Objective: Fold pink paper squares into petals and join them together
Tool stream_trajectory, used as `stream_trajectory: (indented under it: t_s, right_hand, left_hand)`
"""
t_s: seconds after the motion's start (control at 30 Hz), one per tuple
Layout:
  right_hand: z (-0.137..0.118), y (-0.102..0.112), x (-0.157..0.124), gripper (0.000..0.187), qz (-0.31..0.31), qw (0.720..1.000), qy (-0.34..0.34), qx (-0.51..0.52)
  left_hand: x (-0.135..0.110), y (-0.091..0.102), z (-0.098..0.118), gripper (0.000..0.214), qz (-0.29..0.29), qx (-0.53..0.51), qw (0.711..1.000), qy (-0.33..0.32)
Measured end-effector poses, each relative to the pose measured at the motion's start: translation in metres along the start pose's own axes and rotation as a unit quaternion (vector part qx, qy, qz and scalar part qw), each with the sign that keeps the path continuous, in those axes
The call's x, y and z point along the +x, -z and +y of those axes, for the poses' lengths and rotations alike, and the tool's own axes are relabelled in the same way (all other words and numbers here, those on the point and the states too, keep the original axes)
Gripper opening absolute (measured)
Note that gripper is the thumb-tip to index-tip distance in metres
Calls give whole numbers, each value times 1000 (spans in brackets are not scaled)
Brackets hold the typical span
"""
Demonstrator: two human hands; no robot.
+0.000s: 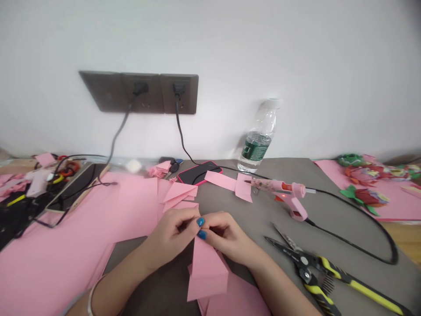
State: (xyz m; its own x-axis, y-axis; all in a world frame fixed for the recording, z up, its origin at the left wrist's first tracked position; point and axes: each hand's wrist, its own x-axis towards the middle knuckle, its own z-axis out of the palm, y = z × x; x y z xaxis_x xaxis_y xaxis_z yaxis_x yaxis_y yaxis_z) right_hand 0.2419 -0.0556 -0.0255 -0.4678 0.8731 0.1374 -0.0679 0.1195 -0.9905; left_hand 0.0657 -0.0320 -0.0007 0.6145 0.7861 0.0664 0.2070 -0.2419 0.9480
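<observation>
My left hand [173,235] and my right hand [226,237] meet above the middle of the table, with thumbs and fingertips pinched together side by side. Between them is the upper end of a pink paper strip [208,261], which widens downward toward me. The fingers cover the pinched end, so its fold there is hidden. Below the strip lie more pink paper pieces [237,298]. Just beyond my left fingers sit folded pink paper pieces [179,193].
A pink glue gun [286,188] lies at right with its cord looping round. Yellow-and-black pliers [305,263] rest nearer me. A water bottle [258,142] stands by the wall, a phone [199,173] left of it. Large pink sheets [66,250] spread leftward; paper flowers [365,197] lie far right.
</observation>
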Motion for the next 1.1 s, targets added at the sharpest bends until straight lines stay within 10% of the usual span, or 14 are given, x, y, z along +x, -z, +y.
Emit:
stream_trajectory:
  t_s: [0.5,0.83,1.1]
  right_hand:
    - [-3,5,4,42,33,998,14,60]
    - [7,14,9,40,232,971,45,-31]
    - [4,8,7,31,207,978,18,-19]
  left_hand:
    - [6,24,-6,37,271,3,962,6]
    - [11,25,-15,39,299,-164,940,17]
    - [6,17,-12,42,241,-126,962,14]
